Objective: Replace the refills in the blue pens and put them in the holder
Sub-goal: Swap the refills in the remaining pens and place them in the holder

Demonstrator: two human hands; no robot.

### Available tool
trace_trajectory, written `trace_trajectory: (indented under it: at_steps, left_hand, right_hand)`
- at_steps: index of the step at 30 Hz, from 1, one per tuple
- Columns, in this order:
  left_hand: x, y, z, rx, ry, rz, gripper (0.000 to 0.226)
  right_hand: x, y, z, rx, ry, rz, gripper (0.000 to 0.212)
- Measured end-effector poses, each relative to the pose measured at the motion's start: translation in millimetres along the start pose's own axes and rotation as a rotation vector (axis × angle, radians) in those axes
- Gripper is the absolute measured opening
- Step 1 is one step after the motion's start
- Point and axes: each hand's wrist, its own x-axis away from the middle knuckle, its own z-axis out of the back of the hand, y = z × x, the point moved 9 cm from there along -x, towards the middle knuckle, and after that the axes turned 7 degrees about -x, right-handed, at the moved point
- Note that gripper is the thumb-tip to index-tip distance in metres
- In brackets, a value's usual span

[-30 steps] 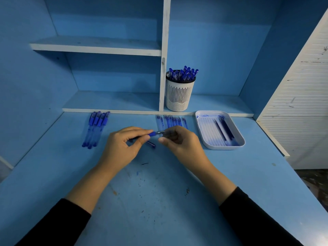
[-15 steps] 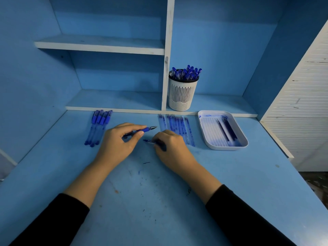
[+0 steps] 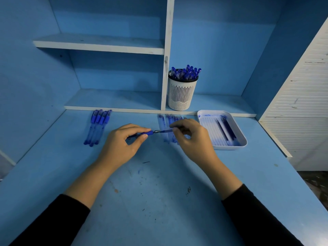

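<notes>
My left hand (image 3: pixel 122 144) grips a blue pen (image 3: pixel 147 133) that lies level, its metal tip pointing right. My right hand (image 3: pixel 192 137) pinches a blue pen cap (image 3: pixel 166 131) just off that tip; whether cap and tip touch is unclear. A row of loose refills (image 3: pixel 165 121) lies on the desk behind my right hand, partly hidden by it. Several capped blue pens (image 3: pixel 97 127) lie in a bundle at the back left. The white slotted holder (image 3: pixel 182 94) stands on the low shelf, full of blue pens.
A white tray (image 3: pixel 237 137) with a few dark refills sits right of my right hand. A white upright divider (image 3: pixel 166 68) stands just left of the holder. A white slatted panel (image 3: pixel 301 103) closes the right side. Ink spots mark the blue desk (image 3: pixel 159 192).
My right hand picked the cap up from the desk and brought it up to the pen's tip. My left hand kept hold of the pen and barely moved.
</notes>
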Motion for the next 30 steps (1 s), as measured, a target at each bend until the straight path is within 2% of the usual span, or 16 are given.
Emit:
trace_trajectory:
  at_steps: [8,15,23,26,30]
  left_hand:
    - [1.6,4.9,-7.6,0.017,-0.039,-0.044,0.022]
    - [3.2,2.3,-10.3,0.042,-0.055,-0.050,0.024]
    - [5.2,5.6,-15.8,-0.017,-0.085,-0.111,0.020]
    - [3.1,9.9,-10.7,0.017,-0.039,-0.109,0.016]
    - [-2.4,24.5,-4.9,0.064,0.033,-0.134,0.016]
  right_hand:
    - [6.0,-2.6,-21.2,-0.025,-0.180,0.004,0.019]
    - [8.7,-0.8,-21.7,-0.058,-0.178,-0.019,0.016]
    - [9.1,2.6,-25.2,0.038,-0.242,0.018,0.019]
    - [6.7,-3.7,-19.7,-0.055,-0.210,0.005,0.017]
    - [2.1,-13.1,-13.2,-0.304,-0.176,-0.018,0.018]
